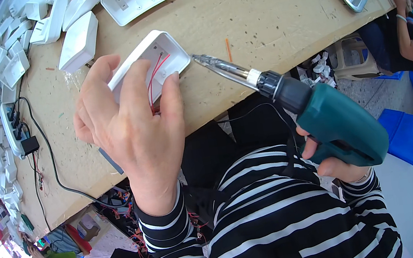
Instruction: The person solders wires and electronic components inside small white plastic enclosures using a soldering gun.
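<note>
My left hand (134, 123) is holding an open white casing (169, 43) near the table's (212, 96) front edge, fingers and thumb clamped on its walls; two red wires (151, 84) are lying inside. My right hand (343, 168) is gripping a green tool (342, 120), fingers wrapped around its handle, its pointed tip sitting just beside the casing's corner. Beyond, another open casing (141, 2) is showing its interior; white casings (15, 69) are heaping up at left.
</note>
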Motion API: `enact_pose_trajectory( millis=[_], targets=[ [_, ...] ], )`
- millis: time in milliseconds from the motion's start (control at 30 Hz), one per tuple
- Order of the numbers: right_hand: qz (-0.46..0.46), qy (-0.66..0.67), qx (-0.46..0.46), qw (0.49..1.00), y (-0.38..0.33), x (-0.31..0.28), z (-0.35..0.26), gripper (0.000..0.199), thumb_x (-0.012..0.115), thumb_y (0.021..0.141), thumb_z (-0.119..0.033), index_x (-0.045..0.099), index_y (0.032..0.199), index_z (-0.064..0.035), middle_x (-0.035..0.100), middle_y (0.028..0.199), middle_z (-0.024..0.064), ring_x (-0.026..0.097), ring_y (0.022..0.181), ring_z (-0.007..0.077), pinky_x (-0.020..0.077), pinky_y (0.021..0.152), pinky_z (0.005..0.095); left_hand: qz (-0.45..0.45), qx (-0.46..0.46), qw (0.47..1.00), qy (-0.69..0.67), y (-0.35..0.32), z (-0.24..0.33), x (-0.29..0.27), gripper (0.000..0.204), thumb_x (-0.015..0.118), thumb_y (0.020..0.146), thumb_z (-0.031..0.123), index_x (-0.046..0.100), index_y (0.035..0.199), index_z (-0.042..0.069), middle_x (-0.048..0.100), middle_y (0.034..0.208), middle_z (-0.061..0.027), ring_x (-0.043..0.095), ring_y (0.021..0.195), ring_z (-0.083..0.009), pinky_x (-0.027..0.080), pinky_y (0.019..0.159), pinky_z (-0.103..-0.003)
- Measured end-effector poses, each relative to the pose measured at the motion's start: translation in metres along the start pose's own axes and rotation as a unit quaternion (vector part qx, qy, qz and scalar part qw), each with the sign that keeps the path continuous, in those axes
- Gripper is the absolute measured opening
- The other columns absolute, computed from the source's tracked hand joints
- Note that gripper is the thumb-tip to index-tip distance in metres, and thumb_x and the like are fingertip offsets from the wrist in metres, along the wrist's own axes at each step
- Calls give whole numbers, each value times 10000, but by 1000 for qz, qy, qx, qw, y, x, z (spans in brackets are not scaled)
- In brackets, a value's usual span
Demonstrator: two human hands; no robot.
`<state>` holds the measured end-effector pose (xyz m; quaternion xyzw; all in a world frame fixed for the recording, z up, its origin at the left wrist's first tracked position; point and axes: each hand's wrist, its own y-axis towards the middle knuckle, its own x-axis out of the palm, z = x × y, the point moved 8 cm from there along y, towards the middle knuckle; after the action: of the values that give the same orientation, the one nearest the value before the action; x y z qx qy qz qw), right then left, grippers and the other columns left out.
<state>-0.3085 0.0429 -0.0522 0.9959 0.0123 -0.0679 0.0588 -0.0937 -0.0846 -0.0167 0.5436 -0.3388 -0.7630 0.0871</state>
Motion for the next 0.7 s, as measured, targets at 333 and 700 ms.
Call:
enact_pose_trajectory(
  millis=[333,700],
  targets=[
    [73,143,112,981,9,2,6,727,801,734,-358,509,1225,92,619,1104,219,649,882,226,537,788,342,53,42,998,19,-8,3,1,189,733,718,120,683,900,127,607,917,-9,544,808,-172,294,784,-323],
    [40,150,59,986,28,5,4,570,789,726,-241,548,1133,76,617,1017,168,617,995,287,510,829,367,39,21,998,54,-8,5,7,131,716,709,102,682,825,154,571,790,38,508,728,-144,243,718,-333]
  ],
)
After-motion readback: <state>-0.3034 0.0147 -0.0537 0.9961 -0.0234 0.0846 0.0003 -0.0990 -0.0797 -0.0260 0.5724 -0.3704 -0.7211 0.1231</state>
